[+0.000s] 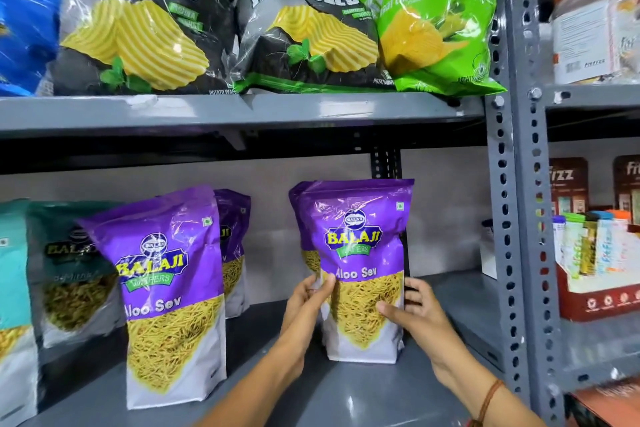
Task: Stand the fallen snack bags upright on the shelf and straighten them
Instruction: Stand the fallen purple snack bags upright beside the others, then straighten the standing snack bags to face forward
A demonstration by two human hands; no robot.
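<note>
While both hands grip it, the purple Aloo Sev bag (pixel 360 253) stands upright on the lower shelf (pixel 346 392), long axis vertical, label facing outward. The left hand (pixel 308 302) closes on its 9 o'clock edge, the right hand (pixel 412 312) on its 3 o'clock edge. Bare shelf lies at 3 o'clock before the grey upright post (pixel 519 218); another purple bag (pixel 169 295) stands at 9 o'clock, apart.

Two hands steady a purple Aloo Sev pouch (pixel 360 263) upright on the grey metal shelf (pixel 346 392).
The left hand (pixel 308 302) grips its left edge, the right hand (pixel 412 312) its right edge; another purple pouch (pixel 166 291) stands near, leaning slightly.
</note>
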